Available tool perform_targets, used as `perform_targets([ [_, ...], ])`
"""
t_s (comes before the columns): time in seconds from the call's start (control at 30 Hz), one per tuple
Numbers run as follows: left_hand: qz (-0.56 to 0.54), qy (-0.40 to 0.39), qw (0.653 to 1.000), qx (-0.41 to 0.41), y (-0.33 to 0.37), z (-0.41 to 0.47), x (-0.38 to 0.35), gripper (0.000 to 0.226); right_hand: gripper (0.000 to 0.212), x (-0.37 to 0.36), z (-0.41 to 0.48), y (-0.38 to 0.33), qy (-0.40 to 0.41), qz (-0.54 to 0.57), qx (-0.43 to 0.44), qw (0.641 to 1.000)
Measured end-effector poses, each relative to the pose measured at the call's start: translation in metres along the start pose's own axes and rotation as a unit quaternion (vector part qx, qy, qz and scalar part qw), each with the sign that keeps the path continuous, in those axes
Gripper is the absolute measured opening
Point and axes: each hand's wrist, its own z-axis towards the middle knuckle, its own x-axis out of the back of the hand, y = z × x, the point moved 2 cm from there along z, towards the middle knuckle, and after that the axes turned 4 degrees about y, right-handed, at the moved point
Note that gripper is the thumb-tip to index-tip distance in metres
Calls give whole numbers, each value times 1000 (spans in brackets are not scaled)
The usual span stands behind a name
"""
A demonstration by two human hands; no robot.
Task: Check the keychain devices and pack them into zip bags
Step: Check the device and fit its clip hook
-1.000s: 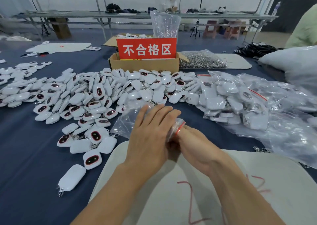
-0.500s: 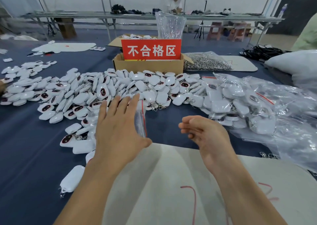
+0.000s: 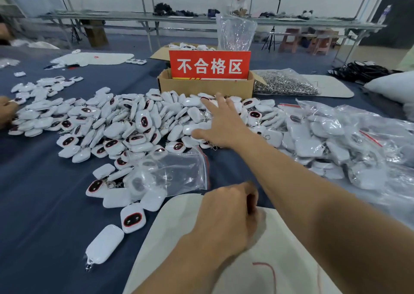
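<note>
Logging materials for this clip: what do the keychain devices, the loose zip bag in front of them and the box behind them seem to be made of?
Keychain devices: glossy white hard plastic, judging by their sheen, with dark red-rimmed windows. Zip bag: thin clear plastic film, crinkled and see-through, with a red seal strip. Box: matte brown cardboard, probably corrugated; its folded flaps suggest so.

my l hand (image 3: 226, 215) is motion-blurred, underside hidden, can't tell if it holds anything. bagged pile (image 3: 336, 136) cut off at r edge.
</note>
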Motion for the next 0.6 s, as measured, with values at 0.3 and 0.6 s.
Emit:
perform_targets([
  [0.3,3,17,1000,16,-6,4,-1,15,60,-25,-16,13,9,-142,63,988],
  [0.6,-22,31,997,71,-12,8,-2,9,14,18,-110,40,138,101,-43,984],
])
